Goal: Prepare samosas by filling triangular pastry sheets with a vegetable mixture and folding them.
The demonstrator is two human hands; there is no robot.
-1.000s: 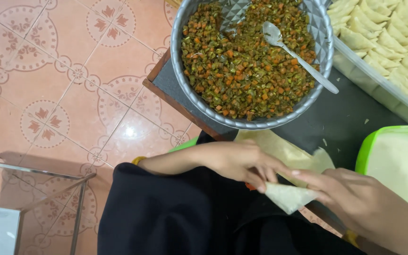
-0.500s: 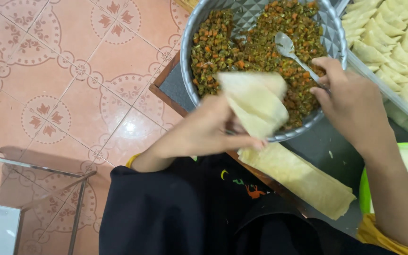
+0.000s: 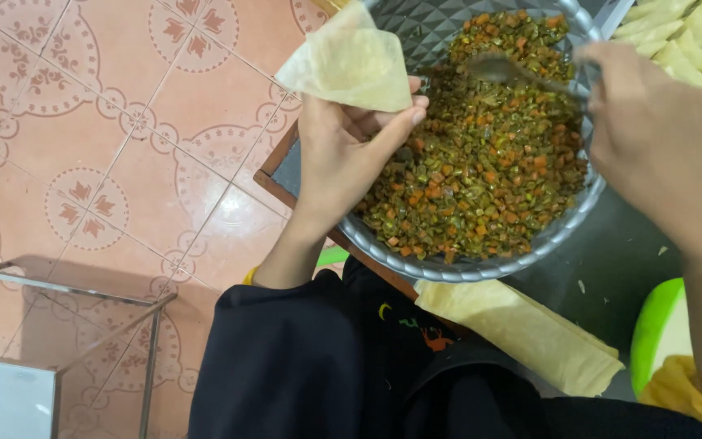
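- We hold a folded pastry wrapper in the left hand. The fingers are curled around its lower edge, and the thumb presses the fold from the right side. This grip keeps the wrapper shaped as a pocket, raised above the left rim of the bowl.
- We hold a metal spoon in the right hand. The fingers are closed around the handle; the exact grip is hidden behind the back of the hand. The spoon's scoop lies in the filling, near the far side of the bowl.
- The large metal bowl stands on a dark tabletop, directly in front of us. It holds a chopped vegetable filling of green and orange pieces. Its position puts the filling within reach of both hands.
- A stack of flat pastry strips lies on the tabletop just beside the near rim of the bowl, close to our lap.
- Finished folded pastries lie in a tray at the upper right, beyond the right hand.
- A green-rimmed container sits at the right edge, partly cut off.
- The tiled floor shows to the left.
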